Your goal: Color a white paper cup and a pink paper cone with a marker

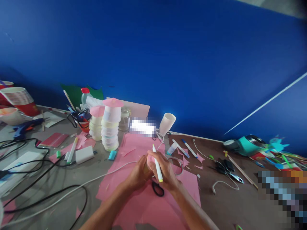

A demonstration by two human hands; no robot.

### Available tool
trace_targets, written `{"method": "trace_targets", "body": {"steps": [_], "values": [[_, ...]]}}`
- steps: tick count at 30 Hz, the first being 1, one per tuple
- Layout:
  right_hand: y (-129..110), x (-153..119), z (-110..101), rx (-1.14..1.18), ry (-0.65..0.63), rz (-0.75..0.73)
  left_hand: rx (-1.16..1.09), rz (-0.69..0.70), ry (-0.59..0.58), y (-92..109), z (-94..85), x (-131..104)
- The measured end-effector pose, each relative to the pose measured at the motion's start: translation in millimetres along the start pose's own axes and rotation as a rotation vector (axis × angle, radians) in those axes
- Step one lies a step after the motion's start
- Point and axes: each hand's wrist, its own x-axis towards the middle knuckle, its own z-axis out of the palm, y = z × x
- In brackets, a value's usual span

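against a blue wall, the cluttered surface carries two cup stacks already topped with pink caps, while over pink sheets the left hand grips a pink piece, seemingly unfinished, and the right hand grips a white marker.

You hold: one white marker, yellow-ended, slanted, in right hand; one pink piece, partly hidden, alongside.

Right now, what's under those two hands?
Pink paper spreads beneath the left hand and right hand; a black loop shows between them. Anything the hands directly cover can't be seen.
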Motion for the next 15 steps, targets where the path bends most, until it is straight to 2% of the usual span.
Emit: {"method": "trace_targets", "body": {"steps": [8, 15], "values": [[2.2, 0.6, -1.0, 0.023, -0.014, 0.029, 0.024, 0.044, -0.014, -14.6, 1.7, -2.2], [-2.8, 2.1, -1.7, 0.007, -0.054, 0.034, 0.012, -0.001, 0.000, -9.1, 3.5, -3.5]]}}
